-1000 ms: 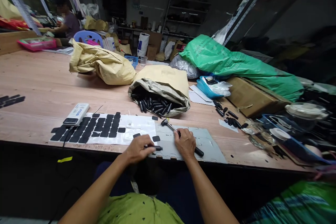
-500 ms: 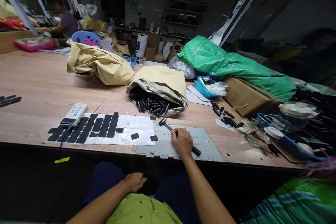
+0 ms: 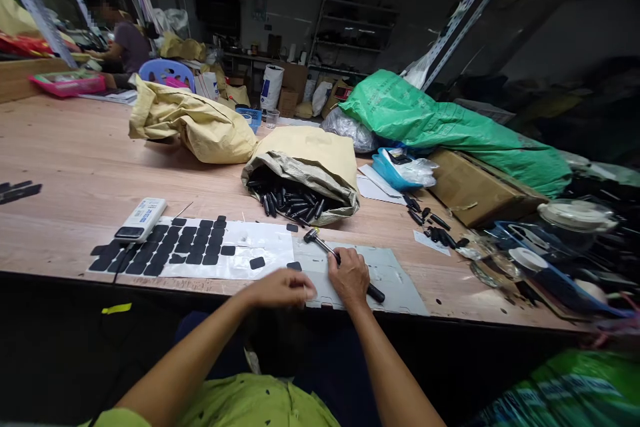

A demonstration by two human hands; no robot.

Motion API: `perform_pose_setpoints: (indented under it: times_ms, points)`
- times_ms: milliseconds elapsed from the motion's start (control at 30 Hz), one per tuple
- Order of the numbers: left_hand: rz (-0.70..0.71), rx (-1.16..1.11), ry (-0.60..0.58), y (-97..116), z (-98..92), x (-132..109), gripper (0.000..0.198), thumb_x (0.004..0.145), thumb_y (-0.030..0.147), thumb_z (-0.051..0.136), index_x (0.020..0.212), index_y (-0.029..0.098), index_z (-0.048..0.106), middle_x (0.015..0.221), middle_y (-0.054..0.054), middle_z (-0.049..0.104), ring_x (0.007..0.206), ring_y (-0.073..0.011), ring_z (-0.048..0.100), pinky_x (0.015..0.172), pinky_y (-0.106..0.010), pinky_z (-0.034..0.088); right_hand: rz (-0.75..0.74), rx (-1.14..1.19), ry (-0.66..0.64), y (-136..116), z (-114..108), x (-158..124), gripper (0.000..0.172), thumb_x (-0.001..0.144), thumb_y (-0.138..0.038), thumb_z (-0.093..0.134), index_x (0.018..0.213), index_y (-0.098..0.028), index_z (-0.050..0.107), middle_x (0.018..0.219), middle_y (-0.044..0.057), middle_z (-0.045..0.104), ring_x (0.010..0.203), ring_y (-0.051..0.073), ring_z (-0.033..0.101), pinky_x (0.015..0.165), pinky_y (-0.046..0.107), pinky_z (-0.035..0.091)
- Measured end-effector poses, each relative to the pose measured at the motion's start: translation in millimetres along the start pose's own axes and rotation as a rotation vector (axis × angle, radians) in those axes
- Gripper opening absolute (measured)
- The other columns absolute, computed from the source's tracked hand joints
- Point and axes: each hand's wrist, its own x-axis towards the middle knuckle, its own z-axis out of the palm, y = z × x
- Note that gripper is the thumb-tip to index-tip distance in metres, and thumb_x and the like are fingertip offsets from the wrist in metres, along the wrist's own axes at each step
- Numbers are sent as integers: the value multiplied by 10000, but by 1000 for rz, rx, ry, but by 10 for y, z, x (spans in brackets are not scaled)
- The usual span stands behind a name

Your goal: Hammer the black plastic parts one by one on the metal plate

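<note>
My right hand (image 3: 349, 276) is closed round the handle of a small hammer (image 3: 320, 241), whose metal head rests on a grey metal plate (image 3: 395, 273) at the table's front edge. Just to its left, my left hand (image 3: 281, 289) hovers over the plate's near-left corner with fingers pinched together; what they hold, if anything, is hidden. A loose black pad (image 3: 294, 266) lies right beside the left hand. A white sheet (image 3: 260, 243) carrying several black pads (image 3: 185, 247) lies to the left.
An open tan sack (image 3: 310, 160) spills black cylindrical parts (image 3: 290, 203) behind the plate. A white remote-like device (image 3: 141, 218) sits on the sheet. A second sack (image 3: 190, 123), green bags (image 3: 440, 120), a cardboard box (image 3: 475, 190) and clutter fill the right. A person (image 3: 125, 40) sits far left.
My left hand dropped from the plate to my lap, then came back up to the plate's near-left corner. The right hand stayed on the hammer.
</note>
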Motion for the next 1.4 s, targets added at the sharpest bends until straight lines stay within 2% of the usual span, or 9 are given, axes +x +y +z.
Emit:
perform_pose_setpoints:
  times_ms: [167, 267, 467, 667, 800, 867, 933, 1100, 1400]
  points:
    - [-232, 118, 856, 123, -873, 413, 280, 893, 388, 553, 845, 156, 701, 803, -62, 706, 720, -162, 626, 660, -255, 473, -8, -2, 5, 5, 0, 9, 136, 905, -301, 578, 912, -192, 659, 894, 43, 611, 837, 185, 470, 737, 300, 278]
    - [-396, 242, 1052, 23, -1197, 618, 194, 831, 286, 588, 708, 164, 676, 809, -83, 714, 882, -223, 639, 747, -287, 459, -15, 4, 14, 8, 1, 16, 128, 899, -296, 580, 900, -193, 655, 886, 41, 608, 826, 182, 467, 733, 301, 279]
    - [-493, 321, 1073, -90, -1313, 837, 194, 700, 269, 667, 553, 185, 572, 798, -103, 702, 901, -290, 644, 731, -333, 438, -7, 2, 6, 0, 0, 24, 134, 901, -299, 570, 901, -193, 653, 892, 43, 614, 832, 185, 471, 734, 300, 279]
    - [-383, 309, 1087, -24, -1221, 583, 138, 786, 333, 612, 796, 196, 623, 864, -29, 702, 847, -193, 635, 720, -272, 451, -3, 9, 6, -8, -12, 26, 135, 900, -301, 568, 902, -195, 652, 893, 41, 613, 836, 186, 474, 733, 301, 279]
    - [-105, 257, 724, -55, -993, 193, 198, 787, 344, 620, 901, 183, 645, 881, -21, 692, 742, -161, 612, 654, -264, 460, 7, 23, -1, -15, -23, 31, 131, 891, -294, 570, 904, -193, 653, 894, 42, 613, 836, 185, 471, 732, 302, 280]
    - [-55, 284, 496, -104, -841, 31, 206, 770, 343, 645, 896, 182, 666, 855, -20, 679, 714, -162, 592, 633, -272, 451, 18, 35, -5, -21, -28, 31, 128, 886, -291, 572, 902, -192, 651, 896, 42, 613, 835, 183, 467, 733, 302, 282]
    - [-37, 375, 411, -158, -697, -70, 179, 753, 316, 667, 876, 186, 682, 853, -20, 660, 739, -170, 578, 648, -279, 443, 27, 46, -6, -25, -29, 27, 128, 884, -292, 573, 901, -193, 652, 898, 43, 614, 838, 182, 465, 738, 302, 284]
    - [35, 534, 528, -266, -513, -109, 159, 779, 298, 670, 896, 191, 688, 879, -29, 627, 846, -194, 560, 716, -297, 430, 22, 57, -15, -10, -17, 23, 169, 904, -302, 558, 985, -204, 669, 944, 54, 625, 861, 191, 473, 747, 309, 288]
    - [36, 517, 568, -310, -522, -71, 133, 755, 251, 682, 876, 203, 713, 836, -14, 620, 836, -186, 562, 727, -289, 429, 19, 258, 67, -168, -237, -130, 262, 966, -357, 432, 971, -189, 633, 977, 73, 632, 864, 191, 544, 727, 293, 367]
